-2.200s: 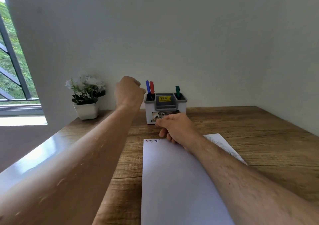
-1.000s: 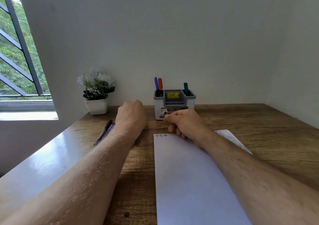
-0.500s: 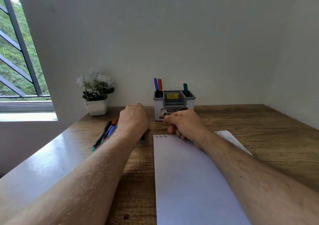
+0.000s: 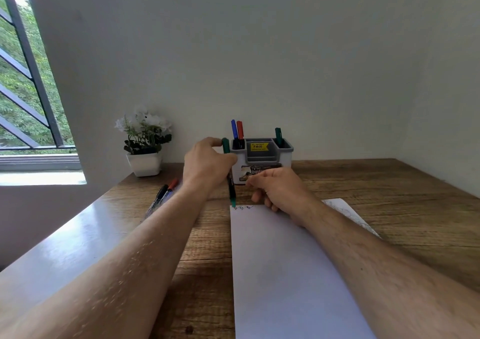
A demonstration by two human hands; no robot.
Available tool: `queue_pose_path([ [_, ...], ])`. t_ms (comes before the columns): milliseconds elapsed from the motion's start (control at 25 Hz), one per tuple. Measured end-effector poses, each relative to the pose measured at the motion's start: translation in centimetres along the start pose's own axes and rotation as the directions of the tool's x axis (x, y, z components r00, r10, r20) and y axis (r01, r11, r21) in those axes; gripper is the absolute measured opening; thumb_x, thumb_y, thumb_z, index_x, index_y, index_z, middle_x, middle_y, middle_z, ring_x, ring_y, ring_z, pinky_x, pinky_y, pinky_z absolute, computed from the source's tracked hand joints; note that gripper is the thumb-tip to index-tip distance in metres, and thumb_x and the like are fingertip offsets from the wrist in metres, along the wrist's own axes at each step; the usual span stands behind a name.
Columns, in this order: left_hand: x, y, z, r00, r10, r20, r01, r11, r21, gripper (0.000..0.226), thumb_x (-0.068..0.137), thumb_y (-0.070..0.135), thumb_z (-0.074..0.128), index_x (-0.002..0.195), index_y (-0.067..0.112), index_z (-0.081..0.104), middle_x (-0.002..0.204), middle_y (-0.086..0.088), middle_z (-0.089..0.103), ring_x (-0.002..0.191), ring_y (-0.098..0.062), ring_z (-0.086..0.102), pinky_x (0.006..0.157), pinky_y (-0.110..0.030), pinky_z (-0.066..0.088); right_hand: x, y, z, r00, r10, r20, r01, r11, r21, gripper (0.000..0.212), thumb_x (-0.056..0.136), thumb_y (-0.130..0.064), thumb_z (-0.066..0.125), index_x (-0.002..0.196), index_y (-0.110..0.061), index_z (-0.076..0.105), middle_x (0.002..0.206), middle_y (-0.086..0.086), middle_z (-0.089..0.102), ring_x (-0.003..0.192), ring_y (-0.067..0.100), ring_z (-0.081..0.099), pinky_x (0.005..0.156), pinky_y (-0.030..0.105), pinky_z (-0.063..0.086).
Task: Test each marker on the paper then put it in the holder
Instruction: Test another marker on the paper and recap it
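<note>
My left hand (image 4: 207, 166) grips a green marker (image 4: 230, 188) held nearly upright, its green cap end above my fingers and its lower end just above the top left corner of the white paper (image 4: 280, 273). My right hand (image 4: 279, 189) rests curled on the paper's top edge, pinning it down. Small marks (image 4: 242, 207) show along that edge. Just beyond both hands is the grey and white holder (image 4: 262, 160), which has a blue marker (image 4: 234, 128), a red marker (image 4: 240, 130) and a green marker (image 4: 278, 136) standing in it. Loose markers (image 4: 166, 192) lie on the desk to the left.
A white pot of white flowers (image 4: 144, 144) stands at the back left of the wooden desk (image 4: 389, 195). A second sheet (image 4: 340, 206) peeks out under the paper on the right. A window with bars (image 4: 23, 79) is on the left; walls close the back and right.
My left hand has lifted from the desk beside the loose markers and now holds a green marker upright at the paper's top left corner. My right hand stayed on the paper.
</note>
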State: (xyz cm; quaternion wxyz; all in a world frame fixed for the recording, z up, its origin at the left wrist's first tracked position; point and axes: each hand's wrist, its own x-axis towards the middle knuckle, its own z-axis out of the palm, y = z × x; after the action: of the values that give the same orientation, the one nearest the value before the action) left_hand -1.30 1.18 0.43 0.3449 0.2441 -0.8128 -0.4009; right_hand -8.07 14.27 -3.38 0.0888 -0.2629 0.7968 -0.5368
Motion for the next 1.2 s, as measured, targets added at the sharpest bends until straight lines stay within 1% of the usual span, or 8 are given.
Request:
queue_pose_path([
  [120, -0.4, 0.4, 0.6, 0.996, 0.025, 0.08, -0.002, 0.962, -0.275, 0.057, 0.085, 0.012, 0.066, 0.137, 0.029, 0.049, 0.101, -0.008, 0.07, 0.076, -0.014, 0.071, 0.058, -0.022, 0.055, -0.1, -0.2, -0.1, 1.0, 0.011, -0.02, -0.01, 0.999, 0.036, 0.028, 0.1, -0.037, 0.052, 0.091, -0.02, 0.072, 0.074, 0.003, 0.071, 0.048, 0.01, 0.052, 0.047, 0.022, 0.043],
  [200, -0.6, 0.6, 0.9, 0.986, 0.003, 0.169, 0.078, 0.877, -0.474, 0.055, 0.086, 0.001, 0.062, 0.133, 0.026, 0.049, 0.104, -0.016, 0.07, 0.081, -0.023, 0.073, 0.066, -0.033, 0.062, -0.3, -0.6, -0.2, 0.999, 0.038, -0.029, -0.035, 0.994, 0.1, 0.04, 0.102, -0.047, 0.041, 0.089, -0.022, 0.069, 0.078, 0.007, 0.074, 0.049, 0.013, 0.053, 0.048, 0.025, 0.044],
  [280, -0.6, 0.6, 0.9, 0.976, 0.008, 0.216, 0.118, 0.816, -0.566, 0.053, 0.086, -0.008, 0.059, 0.127, 0.024, 0.051, 0.106, -0.018, 0.069, 0.087, -0.028, 0.073, 0.073, -0.04, 0.062, -0.4, -0.7, -0.4, 0.999, 0.051, -0.008, -0.048, 0.98, 0.193, 0.055, 0.101, -0.056, 0.032, 0.086, -0.02, 0.07, 0.078, 0.009, 0.075, 0.053, 0.017, 0.056, 0.049, 0.028, 0.044],
  [400, -0.8, 0.3, 1.3, 0.968, 0.062, 0.241, 0.084, 0.831, -0.549, 0.053, 0.083, -0.012, 0.061, 0.123, 0.021, 0.053, 0.1, -0.016, 0.07, 0.089, -0.027, 0.071, 0.077, -0.037, 0.061, -0.4, -0.6, -0.6, 0.999, 0.034, 0.025, -0.039, 0.969, 0.245, 0.06, 0.098, -0.061, 0.035, 0.088, -0.017, 0.074, 0.071, 0.009, 0.073, 0.049, 0.015, 0.054, 0.048, 0.028, 0.043],
  [560, -0.9, 0.1, 1.4, 0.961, 0.093, 0.261, 0.072, 0.825, -0.56, 0.044, 0.086, -0.014, 0.059, 0.12, 0.014, 0.054, 0.087, -0.009, 0.071, 0.076, -0.017, 0.073, 0.067, -0.028, 0.059, 0.1, -0.1, -0.8, 0.999, 0.006, 0.042, -0.014, 0.98, 0.198, 0.043, 0.099, -0.053, 0.044, 0.101, -0.021, 0.073, 0.065, 0.005, 0.069, 0.045, 0.013, 0.049, 0.045, 0.027, 0.041],
  [760, -0.7, -0.4, 1.6, 0.97, 0.089, 0.225, 0.055, 0.825, -0.562, 0.019, 0.095, 0.011, 0.062, 0.114, 0.012, 0.062, 0.096, -0.015, 0.073, 0.067, -0.013, 0.071, 0.069, -0.033, 0.062, 0.1, -0.1, -1.1, 0.996, -0.001, 0.086, -0.02, 0.969, 0.246, 0.03, 0.101, -0.041, 0.047, 0.113, -0.019, 0.065, 0.064, 0.006, 0.062, 0.042, 0.013, 0.043, 0.04, 0.025, 0.035],
  [1000, -0.6, -0.3, 1.6, 0.976, 0.061, 0.207, 0.063, 0.836, -0.545, 0.018, 0.093, 0.012, 0.064, 0.111, 0.011, 0.063, 0.095, -0.017, 0.07, 0.064, -0.013, 0.063, 0.056, -0.021, 0.054, 0.0, -0.1, -1.0, 0.996, 0.039, 0.077, -0.056, 0.973, 0.222, 0.039, 0.096, -0.052, 0.051, 0.095, -0.019, 0.071, 0.055, -0.001, 0.049, 0.041, 0.01, 0.035, 0.041, 0.024, 0.029],
  [1200, -0.7, -0.2, 1.7, 0.975, 0.036, 0.22, 0.097, 0.82, -0.564, 0.023, 0.094, 0.015, 0.064, 0.116, 0.013, 0.065, 0.09, -0.008, 0.072, 0.069, -0.012, 0.065, 0.068, -0.027, 0.057, 0.1, -0.5, -1.0, 0.994, 0.063, 0.094, -0.081, 0.973, 0.215, 0.045, 0.092, -0.059, 0.052, 0.069, -0.022, 0.057, 0.05, -0.006, 0.04, 0.038, 0.009, 0.028, 0.04, 0.022, 0.024],
])
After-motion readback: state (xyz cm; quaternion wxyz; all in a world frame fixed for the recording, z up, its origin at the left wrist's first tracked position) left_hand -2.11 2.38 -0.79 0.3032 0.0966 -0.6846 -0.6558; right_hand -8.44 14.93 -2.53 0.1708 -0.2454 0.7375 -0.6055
